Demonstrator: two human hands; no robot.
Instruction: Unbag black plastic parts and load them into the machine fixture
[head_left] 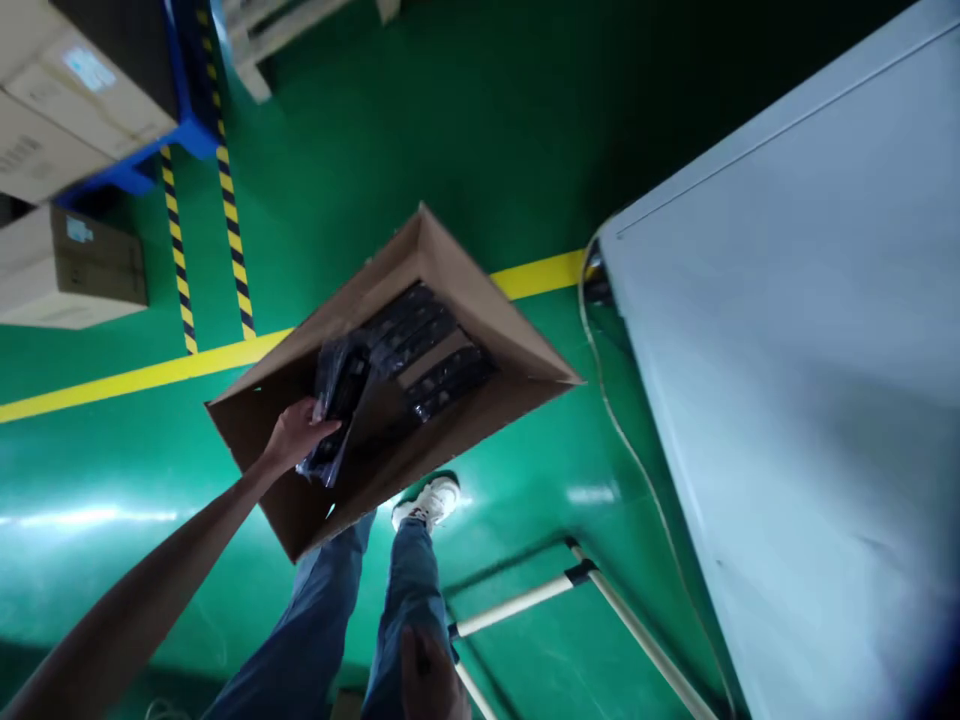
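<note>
- Clamped a film-wrapped dark package (349, 392) in the left hand (298, 434), thumb on the near face, the other fingers largely hidden.
- Held it inside the left part of an open carton (499, 310); could not make out its details through film and shadow.
- Saw the right hand (435, 680) blurred at the near edge; could not tell its grip.
- Saw more wrapped packages (459, 378) right of it, within the carton.
- Saw a pale cabinet (780, 330) cut off at right.
</note>
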